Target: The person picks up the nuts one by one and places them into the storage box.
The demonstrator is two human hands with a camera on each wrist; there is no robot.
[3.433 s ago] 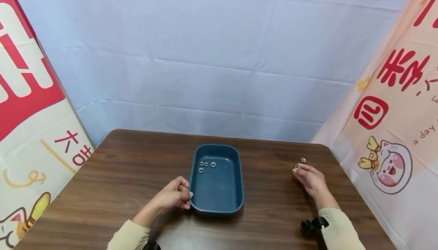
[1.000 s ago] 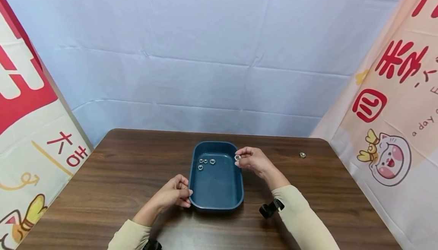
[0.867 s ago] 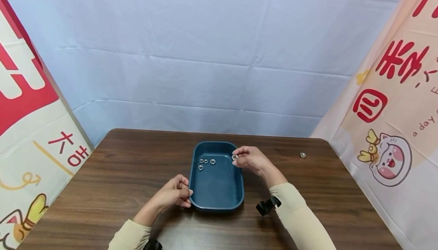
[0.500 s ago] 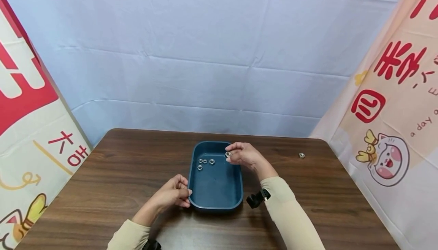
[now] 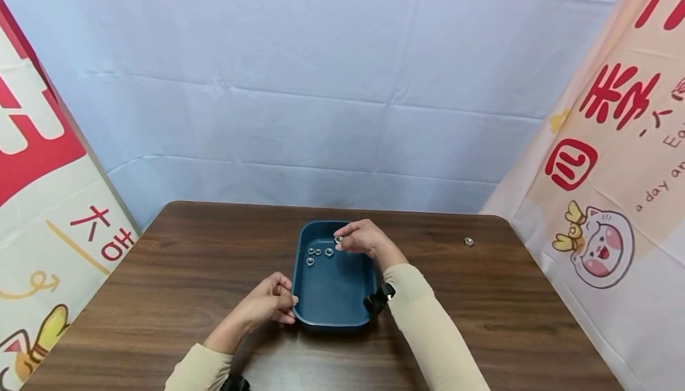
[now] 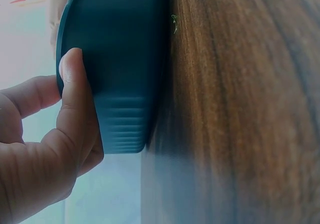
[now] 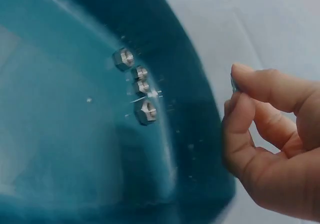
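Observation:
A dark blue rectangular tray (image 5: 336, 296) stands on the table. My left hand (image 5: 266, 300) pinches its left rim between thumb and fingers, as the left wrist view also shows. Over the far part of the tray, my right hand (image 5: 366, 241) pinches a metal hex nut (image 5: 338, 240) by its fingertips. Only a thin edge of that nut shows in the right wrist view. Several silver hex nuts lie on the tray floor in the far left part, among them a larger nut (image 7: 146, 112) and another nut (image 7: 123, 58) of differing size.
One more hex nut (image 5: 468, 241) lies on the brown wooden table (image 5: 449, 319), towards its far right corner. A pale cloth (image 5: 321, 94) hangs behind the table, with printed banners at left and right. A black wrist camera (image 5: 379, 299) sits on the right wrist.
My right hand picked up a nut at the table's right side and carried it left, over the tray's right rim to above its far part. The left hand stays on the rim.

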